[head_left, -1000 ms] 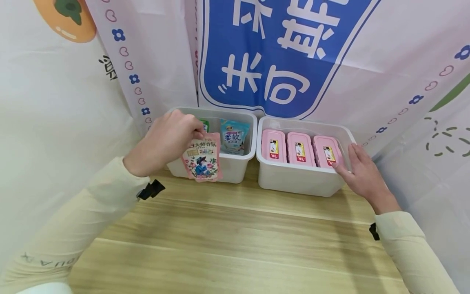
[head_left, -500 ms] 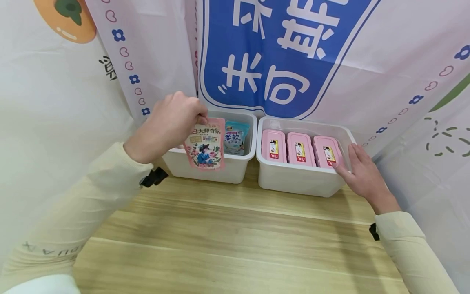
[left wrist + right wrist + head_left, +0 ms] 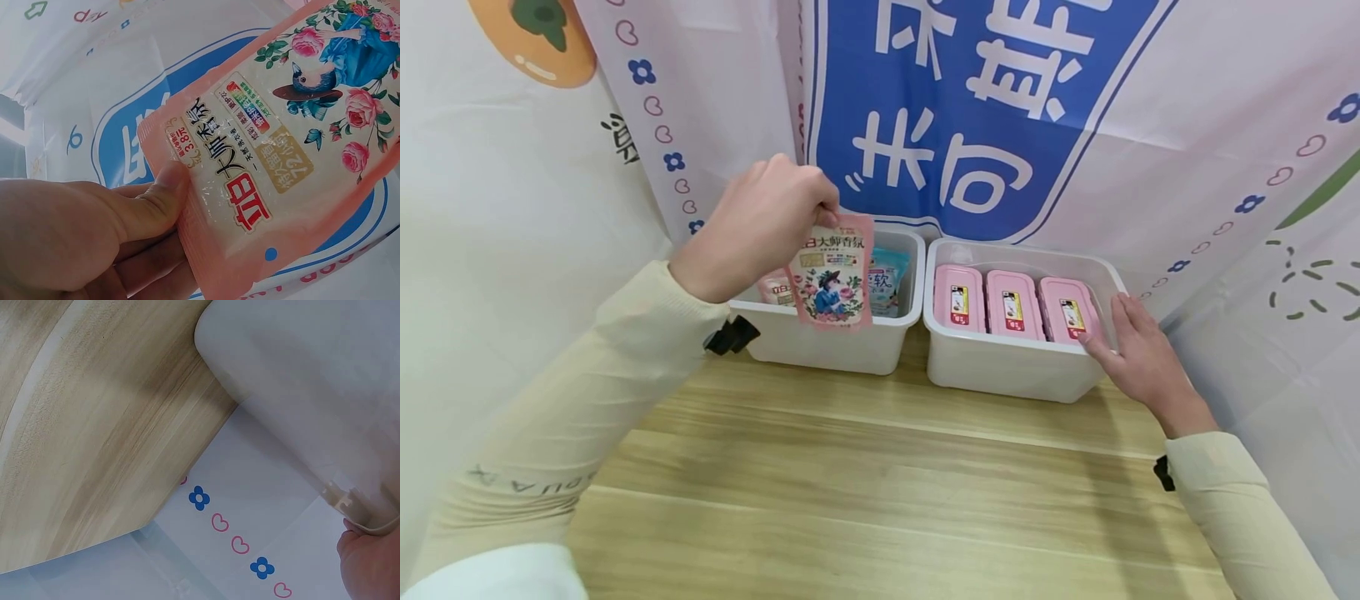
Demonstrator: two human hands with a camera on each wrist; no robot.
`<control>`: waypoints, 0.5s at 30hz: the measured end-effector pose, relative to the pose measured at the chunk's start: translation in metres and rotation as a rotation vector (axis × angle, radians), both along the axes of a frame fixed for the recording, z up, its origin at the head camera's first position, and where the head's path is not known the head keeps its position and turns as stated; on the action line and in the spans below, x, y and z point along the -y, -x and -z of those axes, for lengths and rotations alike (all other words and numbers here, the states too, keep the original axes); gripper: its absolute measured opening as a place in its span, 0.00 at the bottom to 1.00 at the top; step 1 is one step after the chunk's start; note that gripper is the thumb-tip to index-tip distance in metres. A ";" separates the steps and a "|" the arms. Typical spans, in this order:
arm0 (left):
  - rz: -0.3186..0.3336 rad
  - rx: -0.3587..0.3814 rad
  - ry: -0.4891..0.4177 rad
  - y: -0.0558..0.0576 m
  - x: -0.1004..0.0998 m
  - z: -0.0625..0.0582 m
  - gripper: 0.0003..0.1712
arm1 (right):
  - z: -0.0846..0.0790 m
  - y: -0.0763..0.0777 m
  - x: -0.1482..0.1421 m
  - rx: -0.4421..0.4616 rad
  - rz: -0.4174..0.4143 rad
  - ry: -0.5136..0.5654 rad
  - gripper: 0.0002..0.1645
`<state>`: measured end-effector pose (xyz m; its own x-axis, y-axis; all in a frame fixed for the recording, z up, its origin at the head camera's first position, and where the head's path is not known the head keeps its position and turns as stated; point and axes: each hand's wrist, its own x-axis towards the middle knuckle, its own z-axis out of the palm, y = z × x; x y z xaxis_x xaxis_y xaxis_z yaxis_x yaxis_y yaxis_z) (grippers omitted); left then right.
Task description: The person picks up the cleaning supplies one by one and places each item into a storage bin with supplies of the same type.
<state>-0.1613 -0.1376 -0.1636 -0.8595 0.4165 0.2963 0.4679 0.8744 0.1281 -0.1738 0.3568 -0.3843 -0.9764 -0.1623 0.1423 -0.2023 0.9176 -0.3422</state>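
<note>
My left hand (image 3: 767, 225) pinches a pink laundry detergent pouch (image 3: 833, 279) by its top edge, thumb on the printed front in the left wrist view. The pouch hangs upright, overlapping the front rim of the left white bin (image 3: 827, 346). Inside that bin a blue pouch (image 3: 886, 283) and another pink pouch (image 3: 775, 289) show partly behind it. At the right white bin (image 3: 1007, 367), my right hand (image 3: 1138, 358) rests on the right front corner, fingers straight along the side and thumb over the rim. That bin holds pink lidded boxes (image 3: 958, 298) in a row.
Both bins stand side by side at the back of a wooden table (image 3: 880, 483). A printed cloth (image 3: 1187, 108) hangs close behind them and at both sides.
My left hand has risen and moved right and back with the pink detergent pouch, which now covers part of the blue pouch. My right hand has stayed still.
</note>
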 end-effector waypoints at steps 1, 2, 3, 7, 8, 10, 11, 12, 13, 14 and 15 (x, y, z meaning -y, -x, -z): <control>0.000 0.005 0.000 0.002 -0.001 0.000 0.10 | 0.000 0.000 0.000 0.002 0.001 0.000 0.56; -0.001 0.009 0.000 0.003 -0.002 -0.001 0.10 | 0.001 0.001 -0.001 0.003 0.003 0.000 0.56; -0.002 0.011 0.000 0.005 -0.002 -0.001 0.10 | 0.001 0.001 -0.001 0.002 0.003 0.000 0.56; 0.002 0.013 -0.010 0.014 -0.005 -0.001 0.11 | 0.002 0.002 -0.002 -0.002 0.004 0.006 0.55; 0.002 0.013 -0.014 0.016 -0.005 -0.001 0.11 | 0.002 0.002 -0.002 -0.002 0.005 0.006 0.55; -0.002 0.013 -0.021 0.020 -0.006 0.000 0.11 | 0.002 0.002 -0.002 -0.002 0.003 0.007 0.55; -0.006 0.014 -0.024 0.022 -0.007 0.001 0.12 | 0.002 0.002 -0.002 0.000 0.002 0.006 0.55; -0.010 0.015 -0.029 0.024 -0.007 0.002 0.12 | 0.002 0.001 -0.001 -0.001 0.000 0.004 0.55; -0.012 0.013 -0.034 0.027 -0.008 0.002 0.13 | 0.002 0.001 -0.001 0.000 -0.001 0.002 0.55; -0.015 0.013 -0.037 0.030 -0.008 0.003 0.13 | 0.002 0.001 -0.001 -0.001 -0.002 0.000 0.55; -0.018 0.012 -0.039 0.032 -0.009 0.004 0.13 | 0.001 0.000 0.000 0.001 -0.001 0.001 0.55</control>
<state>-0.1937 -0.1289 -0.1672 -0.8704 0.3890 0.3016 0.4502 0.8769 0.1682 -0.1741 0.3571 -0.3856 -0.9763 -0.1636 0.1416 -0.2034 0.9170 -0.3432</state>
